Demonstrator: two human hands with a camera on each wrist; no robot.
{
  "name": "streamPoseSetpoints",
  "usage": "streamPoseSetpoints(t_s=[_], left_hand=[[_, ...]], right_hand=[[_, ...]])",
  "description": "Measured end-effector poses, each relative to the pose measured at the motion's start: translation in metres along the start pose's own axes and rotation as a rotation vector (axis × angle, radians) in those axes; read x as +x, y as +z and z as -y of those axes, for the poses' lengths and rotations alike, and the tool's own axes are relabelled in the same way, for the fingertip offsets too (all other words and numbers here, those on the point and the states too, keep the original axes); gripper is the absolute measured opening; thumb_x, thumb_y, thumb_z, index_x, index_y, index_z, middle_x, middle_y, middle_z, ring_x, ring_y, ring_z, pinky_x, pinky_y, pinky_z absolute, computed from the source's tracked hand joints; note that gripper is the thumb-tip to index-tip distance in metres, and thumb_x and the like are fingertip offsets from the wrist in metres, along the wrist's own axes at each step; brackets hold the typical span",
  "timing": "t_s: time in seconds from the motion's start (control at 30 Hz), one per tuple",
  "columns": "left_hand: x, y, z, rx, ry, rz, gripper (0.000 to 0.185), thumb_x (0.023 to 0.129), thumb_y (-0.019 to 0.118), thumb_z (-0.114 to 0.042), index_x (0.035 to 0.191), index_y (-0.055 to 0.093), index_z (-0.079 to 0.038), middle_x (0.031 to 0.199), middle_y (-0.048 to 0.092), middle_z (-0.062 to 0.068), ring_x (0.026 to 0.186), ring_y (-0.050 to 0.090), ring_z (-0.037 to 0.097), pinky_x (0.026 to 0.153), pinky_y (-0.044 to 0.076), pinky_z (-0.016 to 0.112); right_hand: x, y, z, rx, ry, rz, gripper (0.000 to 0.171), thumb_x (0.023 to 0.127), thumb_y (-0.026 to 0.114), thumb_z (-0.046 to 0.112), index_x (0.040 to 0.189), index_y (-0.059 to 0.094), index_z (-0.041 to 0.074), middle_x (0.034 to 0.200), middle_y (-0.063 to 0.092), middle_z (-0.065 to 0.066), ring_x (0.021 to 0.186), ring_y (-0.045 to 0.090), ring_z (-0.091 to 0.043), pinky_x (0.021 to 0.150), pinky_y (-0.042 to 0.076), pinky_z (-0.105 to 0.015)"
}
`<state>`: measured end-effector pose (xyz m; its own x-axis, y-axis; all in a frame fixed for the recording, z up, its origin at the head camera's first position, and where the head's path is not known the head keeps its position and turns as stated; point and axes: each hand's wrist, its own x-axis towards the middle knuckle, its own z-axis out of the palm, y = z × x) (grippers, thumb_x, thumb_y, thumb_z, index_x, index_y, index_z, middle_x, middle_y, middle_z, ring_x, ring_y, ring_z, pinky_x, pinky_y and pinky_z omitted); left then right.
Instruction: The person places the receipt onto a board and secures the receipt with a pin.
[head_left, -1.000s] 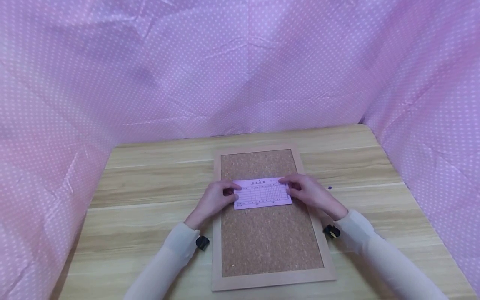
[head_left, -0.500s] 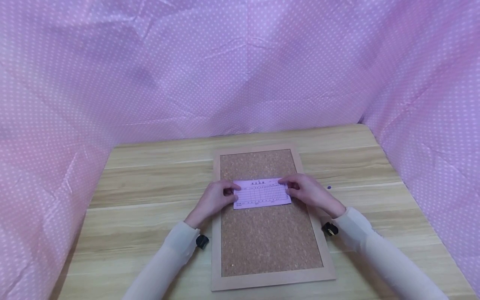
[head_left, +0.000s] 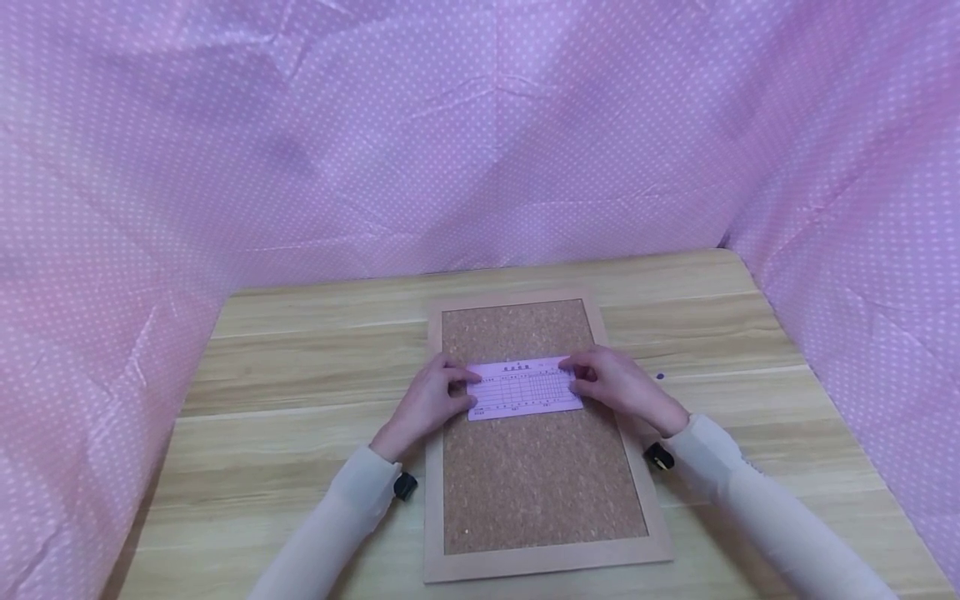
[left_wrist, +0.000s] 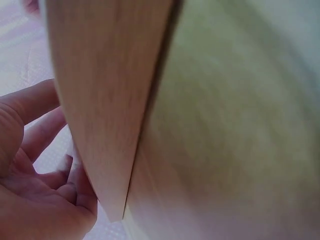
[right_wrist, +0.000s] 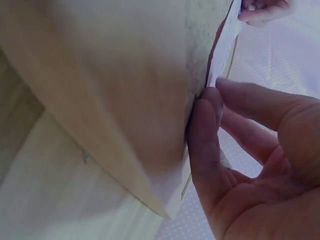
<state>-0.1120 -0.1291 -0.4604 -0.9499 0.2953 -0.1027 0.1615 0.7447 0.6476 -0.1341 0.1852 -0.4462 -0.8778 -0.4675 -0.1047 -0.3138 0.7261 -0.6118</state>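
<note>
A pink printed paper slip [head_left: 523, 388] lies across the upper middle of a cork board [head_left: 536, 483] with a pale wooden frame. My left hand [head_left: 435, 396] holds the slip's left end, thumb on top of it. My right hand [head_left: 611, 383] holds the right end. In the right wrist view the thumb and forefinger of my right hand [right_wrist: 240, 150] pinch the edge of the slip [right_wrist: 224, 50] against the board, and the left hand's fingertips [right_wrist: 262, 10] show at the slip's far end. The left wrist view shows my left hand [left_wrist: 35, 190] beside the board's frame [left_wrist: 100, 100].
The board lies on a wooden table [head_left: 300, 392]. A small purple dot [head_left: 659, 376], perhaps a pin, sits on the table just right of the board. Pink dotted cloth [head_left: 480, 142] walls in the back and both sides.
Almost nothing differs. The left hand's fingers have crept a little further over the slip's top left corner; the slip stays in place on the board.
</note>
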Motion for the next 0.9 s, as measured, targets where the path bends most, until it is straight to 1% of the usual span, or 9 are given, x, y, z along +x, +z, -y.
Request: streamPoseSetpoints(t_s=[0.17, 0.3, 0.47, 0.6, 0.73, 0.9], left_hand=[[-0.002, 0.001, 0.001, 0.032, 0.029, -0.032, 0.037, 0.087, 0.084, -0.015, 0.122, 0.076, -0.007, 0.119, 0.056, 0.007, 0.100, 0.051, 0.021, 0.085, 0.044, 0.036], [-0.004, 0.000, 0.000, 0.073, 0.048, -0.041, 0.044, 0.087, 0.084, -0.018, 0.128, 0.073, -0.005, 0.123, 0.055, 0.011, 0.105, 0.052, 0.025, 0.089, 0.044, 0.039], [-0.005, -0.001, 0.000, 0.196, 0.064, -0.066, 0.055, 0.086, 0.086, -0.030, 0.133, 0.070, -0.006, 0.130, 0.055, 0.016, 0.112, 0.050, 0.030, 0.093, 0.044, 0.042], [-0.005, -0.002, 0.001, 0.275, 0.070, -0.070, 0.061, 0.083, 0.087, -0.038, 0.134, 0.070, -0.009, 0.135, 0.055, 0.019, 0.116, 0.049, 0.034, 0.095, 0.043, 0.045], [-0.005, -0.003, 0.003, 0.311, 0.077, -0.057, 0.062, 0.083, 0.087, -0.040, 0.135, 0.070, -0.012, 0.140, 0.053, 0.021, 0.122, 0.049, 0.036, 0.100, 0.043, 0.048], [-0.006, -0.004, 0.003, 0.327, 0.092, -0.054, 0.063, 0.083, 0.087, -0.041, 0.137, 0.069, -0.013, 0.145, 0.051, 0.022, 0.127, 0.048, 0.039, 0.103, 0.042, 0.052]], right_hand=[[-0.001, 0.002, 0.000, -0.035, 0.000, -0.008, 0.040, 0.089, 0.079, 0.014, 0.126, 0.071, 0.000, 0.095, 0.064, -0.004, 0.087, 0.057, -0.020, 0.079, 0.047, -0.040], [-0.005, 0.003, 0.000, -0.066, -0.017, -0.013, 0.043, 0.088, 0.081, 0.014, 0.127, 0.071, -0.001, 0.095, 0.062, -0.005, 0.086, 0.055, -0.020, 0.076, 0.046, -0.038], [-0.011, 0.003, 0.002, -0.071, -0.028, -0.017, 0.043, 0.089, 0.080, 0.014, 0.127, 0.070, -0.003, 0.094, 0.059, -0.004, 0.083, 0.051, -0.019, 0.073, 0.042, -0.035], [-0.013, 0.003, 0.003, -0.092, -0.025, -0.021, 0.043, 0.089, 0.081, 0.015, 0.127, 0.070, -0.003, 0.093, 0.058, -0.003, 0.082, 0.050, -0.017, 0.072, 0.041, -0.033], [-0.013, 0.003, 0.004, -0.103, -0.024, -0.022, 0.043, 0.088, 0.081, 0.015, 0.126, 0.071, -0.003, 0.093, 0.058, -0.003, 0.082, 0.049, -0.017, 0.071, 0.041, -0.033], [-0.013, 0.003, 0.003, -0.091, -0.019, -0.023, 0.042, 0.089, 0.080, 0.014, 0.126, 0.071, -0.003, 0.095, 0.058, -0.004, 0.083, 0.049, -0.018, 0.072, 0.041, -0.033]])
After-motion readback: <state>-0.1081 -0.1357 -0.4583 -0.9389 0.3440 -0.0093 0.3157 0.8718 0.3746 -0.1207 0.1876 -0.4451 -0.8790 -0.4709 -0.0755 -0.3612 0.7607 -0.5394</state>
